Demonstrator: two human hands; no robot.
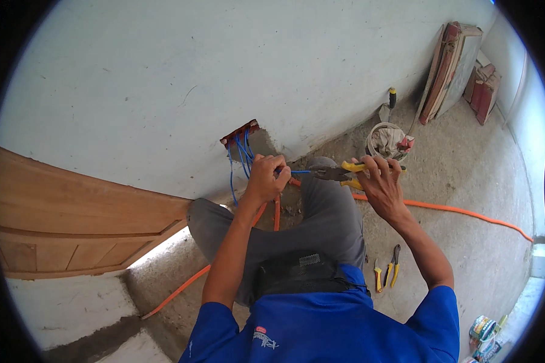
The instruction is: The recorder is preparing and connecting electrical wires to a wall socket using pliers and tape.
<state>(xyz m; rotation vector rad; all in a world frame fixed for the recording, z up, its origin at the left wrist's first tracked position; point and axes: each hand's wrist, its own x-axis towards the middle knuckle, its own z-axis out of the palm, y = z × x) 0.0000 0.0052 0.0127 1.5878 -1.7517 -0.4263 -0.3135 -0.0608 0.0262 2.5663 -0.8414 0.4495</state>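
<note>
My left hand (264, 176) is closed around a blue wire (241, 151) that comes out of a red-rimmed box (243, 138) set low in the white wall. My right hand (379, 179) grips yellow-handled pliers (344, 173), whose jaws point left and meet the blue wire's end right beside my left hand. Several blue wires hang out of the wall box. I am squatting, with my grey-trousered knees under both hands.
An orange cable (460, 212) runs across the concrete floor. Yellow-handled hand tools (387, 272) lie on the floor at my right. A bucket (389, 140) with rags and a screwdriver stands by the wall. A wooden door (60, 224) is at the left, boards (451, 69) lean at the far right.
</note>
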